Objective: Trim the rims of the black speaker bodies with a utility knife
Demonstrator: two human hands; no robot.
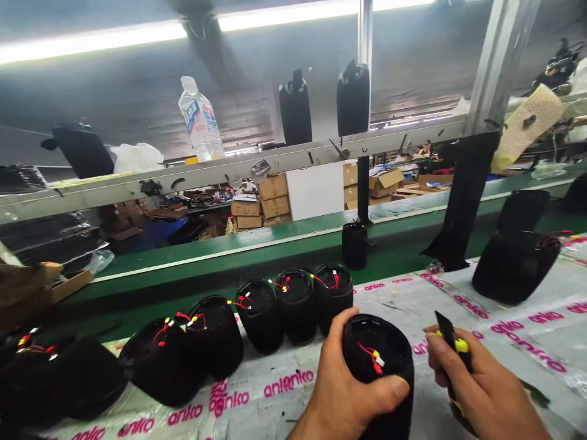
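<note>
My left hand [343,382] is wrapped round a black cylindrical housing [398,349], thumb across its front and fingers on its far side. The housing's recessed top faces up, and a short red wire with white and yellow connectors [377,362] lies in it. Just to the right, my right hand [486,388] grips a black and yellow utility knife [446,330], its dark blade pointing up and apart from the housing. Several similar black housings [259,321] stand in a row to the left, red wires sticking out of their tops.
The table wears a white covering [288,391] with pink lettering. Behind it runs a green conveyor belt [284,241] with one black housing [354,247]. A metal shelf rail [293,159] above carries a plastic bottle [199,122]. More black parts [513,269] stand at right.
</note>
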